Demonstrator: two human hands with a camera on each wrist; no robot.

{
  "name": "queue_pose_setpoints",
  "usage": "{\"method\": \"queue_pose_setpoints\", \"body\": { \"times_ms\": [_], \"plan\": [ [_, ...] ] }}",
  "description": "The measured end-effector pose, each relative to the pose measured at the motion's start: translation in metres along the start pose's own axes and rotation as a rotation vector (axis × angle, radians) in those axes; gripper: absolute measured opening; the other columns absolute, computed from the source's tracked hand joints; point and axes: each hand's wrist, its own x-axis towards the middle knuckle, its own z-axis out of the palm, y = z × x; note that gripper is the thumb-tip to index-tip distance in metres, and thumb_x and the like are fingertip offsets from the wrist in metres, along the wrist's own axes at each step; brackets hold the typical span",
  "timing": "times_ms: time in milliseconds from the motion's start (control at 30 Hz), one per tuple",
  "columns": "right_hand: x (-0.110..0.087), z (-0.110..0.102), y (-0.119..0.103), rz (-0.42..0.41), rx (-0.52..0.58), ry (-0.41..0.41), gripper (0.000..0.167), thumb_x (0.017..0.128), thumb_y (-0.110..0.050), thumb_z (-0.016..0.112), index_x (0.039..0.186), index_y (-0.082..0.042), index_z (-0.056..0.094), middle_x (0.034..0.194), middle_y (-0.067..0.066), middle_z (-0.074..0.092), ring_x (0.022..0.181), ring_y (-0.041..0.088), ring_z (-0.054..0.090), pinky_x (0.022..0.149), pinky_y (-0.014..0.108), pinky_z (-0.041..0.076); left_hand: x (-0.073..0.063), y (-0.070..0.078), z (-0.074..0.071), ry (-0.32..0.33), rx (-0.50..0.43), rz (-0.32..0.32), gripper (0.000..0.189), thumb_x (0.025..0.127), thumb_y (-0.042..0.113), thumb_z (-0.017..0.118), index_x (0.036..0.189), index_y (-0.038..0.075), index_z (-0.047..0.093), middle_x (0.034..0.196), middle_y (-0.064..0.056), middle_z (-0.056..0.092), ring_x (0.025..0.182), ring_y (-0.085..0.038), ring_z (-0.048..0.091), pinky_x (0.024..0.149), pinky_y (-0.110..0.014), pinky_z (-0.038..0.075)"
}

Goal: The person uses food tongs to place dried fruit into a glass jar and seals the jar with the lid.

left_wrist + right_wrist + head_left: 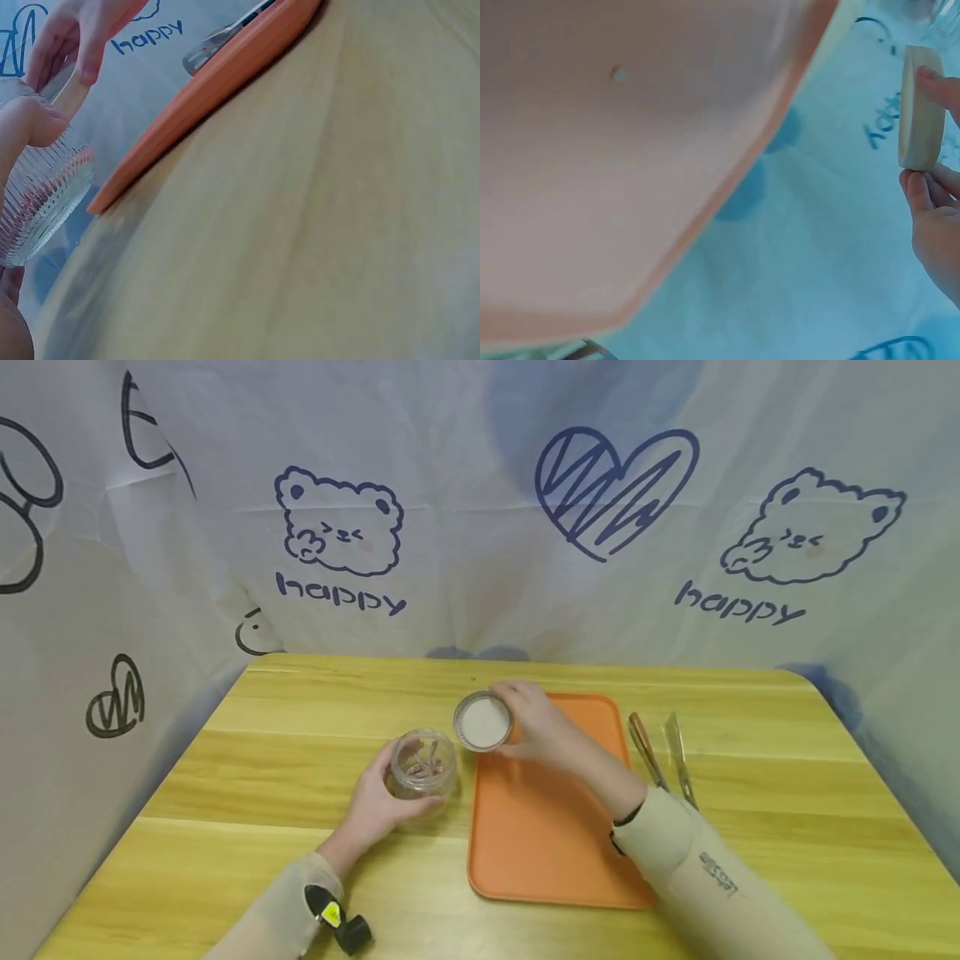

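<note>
My left hand (372, 806) grips a clear, ribbed jar (424, 787) from its left side, thumb across the front. The mouth of the jar is uncovered, and small reddish-brown pieces lie at the bottom; their kind is too small to tell. In my right hand (543, 727) is a round lid (482, 723), pinched by its rim, its pale inner face turned toward the head camera. The lid is just right of the jar and apart from it, over the far left corner of the orange tray. In the right wrist view the lid (921, 112) appears edge-on between thumb and fingers.
An orange tray (555, 843) lies on the wood-patterned table (187, 860), beneath my right forearm. To its right are a wooden-handled utensil (647, 750) and a shiny metal utensil (678, 760), partly covered by the sleeve. Behind the table hangs a printed cloth (465, 527).
</note>
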Motion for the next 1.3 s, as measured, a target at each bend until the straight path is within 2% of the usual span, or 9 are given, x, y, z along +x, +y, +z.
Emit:
{"method": "queue_pose_setpoints", "body": {
  "times_ms": [167,333,500,700,800,900,1067,1200,1300],
  "plan": [
    [-0.013,-0.010,-0.013,-0.029,0.017,-0.008,0.085,0.069,-0.011,0.086,0.139,0.004,0.040,0.138,0.021,0.043,0.128,0.035,0.039,0.105,0.046,0.040,0.004,0.008,-0.001,-0.025,0.010,0.023,0.087,0.060,0.016,0.092,0.135,0.015,0.049,0.132,-0.005,0.053,0.122,-0.026,0.046,0.106,-0.048,0.034],
    [-0.020,-0.012,-0.014,-0.004,0.210,0.015,0.084,0.072,-0.012,0.083,0.143,-0.006,0.039,0.143,0.011,0.041,0.130,0.026,0.039,0.104,0.045,0.041,0.003,0.027,0.000,-0.038,0.031,0.043,0.084,0.061,0.007,0.090,0.134,0.006,0.048,0.131,-0.013,0.053,0.121,-0.032,0.047,0.105,-0.051,0.035],
    [-0.019,-0.004,-0.013,-0.078,0.428,0.044,0.077,0.076,-0.011,0.080,0.142,-0.008,0.041,0.141,0.004,0.043,0.129,0.020,0.040,0.107,0.045,0.037,-0.003,0.054,0.000,-0.060,0.052,0.068,0.081,0.062,0.000,0.087,0.132,-0.003,0.048,0.127,-0.022,0.053,0.118,-0.040,0.049,0.102,-0.054,0.038],
    [-0.011,0.002,-0.024,-0.159,0.623,-0.009,0.072,0.079,-0.004,0.076,0.141,-0.003,0.040,0.141,0.008,0.044,0.131,0.022,0.039,0.109,0.045,0.036,-0.006,0.057,0.003,-0.088,0.059,0.082,0.082,0.061,0.000,0.087,0.133,-0.002,0.048,0.126,-0.022,0.054,0.115,-0.039,0.050,0.101,-0.053,0.038],
    [-0.006,0.004,-0.030,-0.198,0.575,-0.036,0.072,0.078,-0.006,0.076,0.141,-0.002,0.041,0.140,0.010,0.044,0.128,0.022,0.041,0.105,0.040,0.041,-0.006,0.059,0.004,-0.103,0.060,0.087,0.082,0.061,-0.001,0.087,0.133,-0.002,0.048,0.126,-0.021,0.054,0.114,-0.039,0.050,0.100,-0.051,0.039],
    [-0.002,0.007,-0.031,-0.226,0.456,-0.057,0.072,0.079,-0.014,0.077,0.141,-0.005,0.043,0.141,0.006,0.045,0.128,0.019,0.040,0.101,0.035,0.044,-0.005,0.059,0.005,-0.114,0.063,0.098,0.081,0.061,-0.002,0.086,0.132,-0.003,0.048,0.124,-0.020,0.054,0.113,-0.040,0.051,0.098,-0.050,0.041],
    [0.002,0.005,-0.037,-0.253,0.332,-0.117,0.070,0.078,-0.019,0.076,0.140,-0.004,0.044,0.140,0.008,0.046,0.127,0.021,0.039,0.096,0.032,0.045,-0.001,0.037,0.010,-0.113,0.064,0.112,0.086,0.059,0.001,0.088,0.135,0.001,0.047,0.126,-0.018,0.054,0.114,-0.036,0.050,0.100,-0.051,0.039],
    [0.003,0.006,-0.040,-0.268,0.299,-0.155,0.070,0.079,-0.022,0.075,0.140,-0.004,0.044,0.140,0.008,0.047,0.127,0.021,0.039,0.097,0.031,0.044,0.002,0.023,0.013,-0.112,0.064,0.119,0.089,0.058,0.008,0.091,0.135,0.009,0.048,0.126,-0.011,0.055,0.114,-0.028,0.051,0.101,-0.049,0.039],
    [0.002,0.007,-0.040,-0.249,0.338,-0.159,0.073,0.079,-0.022,0.076,0.142,-0.005,0.042,0.142,0.007,0.045,0.127,0.020,0.039,0.097,0.032,0.044,0.001,0.020,0.014,-0.118,0.056,0.122,0.087,0.058,0.013,0.092,0.134,0.013,0.049,0.124,-0.006,0.056,0.113,-0.023,0.051,0.100,-0.047,0.040]
  ]
}}
